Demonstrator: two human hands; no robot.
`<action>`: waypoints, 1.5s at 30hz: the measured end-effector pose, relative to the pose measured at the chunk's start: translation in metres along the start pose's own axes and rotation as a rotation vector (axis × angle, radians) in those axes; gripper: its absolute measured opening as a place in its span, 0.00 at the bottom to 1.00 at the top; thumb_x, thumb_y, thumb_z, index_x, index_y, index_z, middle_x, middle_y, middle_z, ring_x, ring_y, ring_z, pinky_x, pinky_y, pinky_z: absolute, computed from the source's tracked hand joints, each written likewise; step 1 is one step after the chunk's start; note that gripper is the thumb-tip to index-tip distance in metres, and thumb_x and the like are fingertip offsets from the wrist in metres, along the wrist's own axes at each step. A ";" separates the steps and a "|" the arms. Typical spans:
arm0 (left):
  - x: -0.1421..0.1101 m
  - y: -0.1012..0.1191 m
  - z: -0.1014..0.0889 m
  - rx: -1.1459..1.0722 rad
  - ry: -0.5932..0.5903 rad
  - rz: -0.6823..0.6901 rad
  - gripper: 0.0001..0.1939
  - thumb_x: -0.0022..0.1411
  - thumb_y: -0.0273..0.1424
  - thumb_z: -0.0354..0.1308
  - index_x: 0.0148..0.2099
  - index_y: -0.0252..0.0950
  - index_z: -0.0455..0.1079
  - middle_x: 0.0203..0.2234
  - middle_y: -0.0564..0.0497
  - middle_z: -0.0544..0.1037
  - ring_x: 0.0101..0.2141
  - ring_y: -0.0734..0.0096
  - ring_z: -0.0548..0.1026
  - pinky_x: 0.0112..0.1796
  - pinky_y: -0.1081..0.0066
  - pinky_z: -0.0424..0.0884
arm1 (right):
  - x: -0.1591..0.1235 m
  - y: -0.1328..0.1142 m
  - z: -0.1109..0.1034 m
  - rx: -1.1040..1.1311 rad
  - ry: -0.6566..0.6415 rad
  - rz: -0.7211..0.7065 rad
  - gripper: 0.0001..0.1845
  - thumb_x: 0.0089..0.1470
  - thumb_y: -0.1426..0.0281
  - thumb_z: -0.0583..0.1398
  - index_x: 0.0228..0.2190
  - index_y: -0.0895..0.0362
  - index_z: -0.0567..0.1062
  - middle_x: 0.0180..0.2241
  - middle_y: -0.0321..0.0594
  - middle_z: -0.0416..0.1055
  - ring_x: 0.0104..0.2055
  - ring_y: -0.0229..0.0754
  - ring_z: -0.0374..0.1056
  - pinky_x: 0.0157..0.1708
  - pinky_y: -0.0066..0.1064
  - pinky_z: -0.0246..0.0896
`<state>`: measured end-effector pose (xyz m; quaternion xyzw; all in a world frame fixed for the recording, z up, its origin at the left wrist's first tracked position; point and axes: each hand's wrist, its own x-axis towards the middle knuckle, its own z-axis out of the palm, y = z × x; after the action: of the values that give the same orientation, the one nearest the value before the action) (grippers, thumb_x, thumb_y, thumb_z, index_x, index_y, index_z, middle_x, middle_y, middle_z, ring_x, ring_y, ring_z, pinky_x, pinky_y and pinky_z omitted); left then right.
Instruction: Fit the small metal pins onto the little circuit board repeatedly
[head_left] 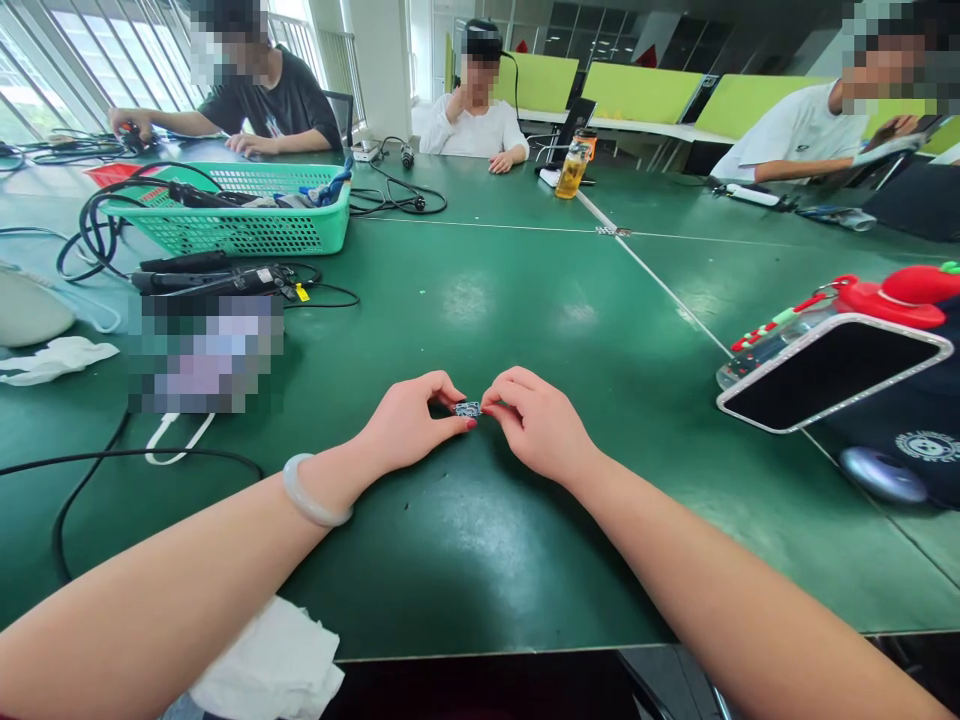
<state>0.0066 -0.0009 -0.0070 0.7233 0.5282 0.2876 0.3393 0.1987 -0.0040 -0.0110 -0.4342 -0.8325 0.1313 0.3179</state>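
Observation:
A small flat dark piece with a pale pattern (468,409) is held just above or on the green table (480,300); its exact kind is too small to make out. Thumb and index finger of my left hand (405,420) pinch it from the left side. My right hand (540,422) is closed too, its thumb and fingertip pressed together at the piece's right end. A pale bangle (311,490) circles my left wrist.
To the left stand a green basket (247,235) of cables, a blurred-out device (217,355) and a black cable (150,453). A phone (832,372) leans at the right near a dark mouse-like object (883,474). Tissues (274,665) lie by the front edge. Three people sit around the table.

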 end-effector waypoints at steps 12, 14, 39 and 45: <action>0.000 0.000 -0.001 -0.004 -0.014 0.058 0.16 0.47 0.42 0.65 0.31 0.37 0.67 0.29 0.53 0.76 0.33 0.68 0.73 0.38 0.66 0.68 | 0.001 -0.009 0.009 0.315 0.060 0.177 0.05 0.52 0.73 0.59 0.26 0.56 0.73 0.29 0.35 0.67 0.24 0.31 0.57 0.26 0.27 0.55; 0.000 0.000 -0.001 -0.008 -0.011 0.061 0.16 0.46 0.42 0.65 0.31 0.37 0.67 0.29 0.53 0.76 0.33 0.68 0.73 0.38 0.66 0.68 | 0.001 -0.008 0.010 0.332 0.045 0.194 0.04 0.52 0.72 0.59 0.26 0.56 0.73 0.29 0.34 0.67 0.24 0.31 0.57 0.26 0.27 0.55; 0.002 -0.002 -0.001 -0.157 -0.018 0.051 0.15 0.45 0.37 0.67 0.31 0.36 0.66 0.30 0.52 0.76 0.34 0.69 0.73 0.39 0.65 0.70 | -0.002 -0.004 0.006 0.120 0.019 0.002 0.08 0.56 0.74 0.56 0.31 0.55 0.76 0.34 0.38 0.69 0.31 0.34 0.65 0.32 0.27 0.61; 0.005 -0.004 0.000 -0.269 0.071 0.008 0.15 0.46 0.37 0.66 0.32 0.35 0.65 0.30 0.51 0.77 0.33 0.70 0.74 0.40 0.65 0.70 | -0.003 -0.006 0.003 0.097 0.111 -0.005 0.08 0.57 0.72 0.56 0.32 0.55 0.75 0.34 0.39 0.70 0.32 0.35 0.66 0.33 0.28 0.62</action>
<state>0.0058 0.0046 -0.0106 0.6627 0.4939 0.3825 0.4130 0.1942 -0.0095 -0.0115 -0.4227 -0.8075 0.1464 0.3844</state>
